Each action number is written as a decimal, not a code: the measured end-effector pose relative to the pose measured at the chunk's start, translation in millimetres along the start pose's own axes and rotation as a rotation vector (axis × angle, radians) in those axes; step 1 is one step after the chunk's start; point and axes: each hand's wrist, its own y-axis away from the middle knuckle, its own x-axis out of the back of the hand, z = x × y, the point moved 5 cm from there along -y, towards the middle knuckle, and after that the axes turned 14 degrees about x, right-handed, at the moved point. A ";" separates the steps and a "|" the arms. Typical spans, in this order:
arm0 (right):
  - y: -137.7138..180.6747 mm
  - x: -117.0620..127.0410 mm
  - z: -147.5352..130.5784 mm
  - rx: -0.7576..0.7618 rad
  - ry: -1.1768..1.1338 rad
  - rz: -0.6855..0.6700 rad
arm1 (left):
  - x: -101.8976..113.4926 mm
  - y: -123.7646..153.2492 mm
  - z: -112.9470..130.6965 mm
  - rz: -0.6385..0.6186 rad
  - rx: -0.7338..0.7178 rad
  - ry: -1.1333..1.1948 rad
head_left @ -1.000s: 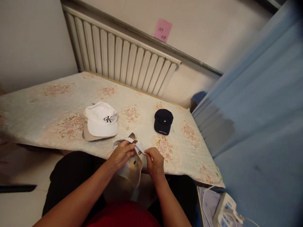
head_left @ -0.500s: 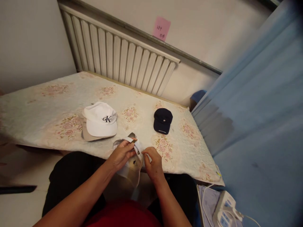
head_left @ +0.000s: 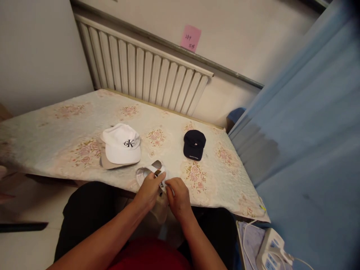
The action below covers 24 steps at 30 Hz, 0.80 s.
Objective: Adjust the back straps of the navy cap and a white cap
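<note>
Hands meeting at the near edge of the table (head_left: 56,123), both closed on one pale cap (head_left: 157,187). Left hand (head_left: 150,189) pinching the light strap (head_left: 150,169) at the cap's back, with a dark buckle (head_left: 157,173) showing just above the fingers. Right hand (head_left: 177,197) touching the left, thumb and fingers nipped onto the same strap right beside it. Crown and brim hanging below both hands, over the lap, half hidden under the wrists.

Likely light and soft: thin cloth that folds and sags wherever unsupported, with only the brim holding any stiffness. Strap probably limp and a little slick, so best pinched close to the buckle, one hand on either side. Nothing fragile about it by the look, though the cloth creases easily.

Just beyond the left hand and further to its side, a white cap (head_left: 121,144) with black letters, resting on what looks like a tan cap (head_left: 108,163) beneath. Beyond the right hand, well apart, a dark navy cap (head_left: 194,144) on the flowered cover. Farther off, a ribbed radiator (head_left: 140,71) against the wall, a pink note (head_left: 190,38) above it, and a blue curtain (head_left: 309,131) off to the right hand's side.
</note>
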 end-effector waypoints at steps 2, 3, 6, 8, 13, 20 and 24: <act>0.8 -0.2 -0.6 0.002 -0.003 -0.006 | 0.9 -0.8 -0.5 0.027 0.001 0.000; 1.2 -0.3 -0.9 0.005 -0.004 -0.008 | 1.1 -1.1 -0.5 0.033 0.003 0.001; 2.3 -1.1 -2.0 0.011 0.001 -0.007 | 0.7 -1.1 0.4 0.029 0.008 0.006; 2.8 -2.0 -2.7 0.014 0.006 -0.009 | 0.5 -0.7 1.5 0.026 0.008 0.007; 2.0 -3.3 -3.6 0.018 0.011 -0.017 | -0.2 -0.5 4.3 0.024 0.016 0.024; 1.0 -3.3 -3.6 0.011 0.002 -0.018 | -4.7 4.0 10.4 -0.026 0.015 0.066; 0.5 -4.9 -2.6 0.010 -0.012 -0.020 | -4.8 2.6 12.3 -0.041 0.006 0.075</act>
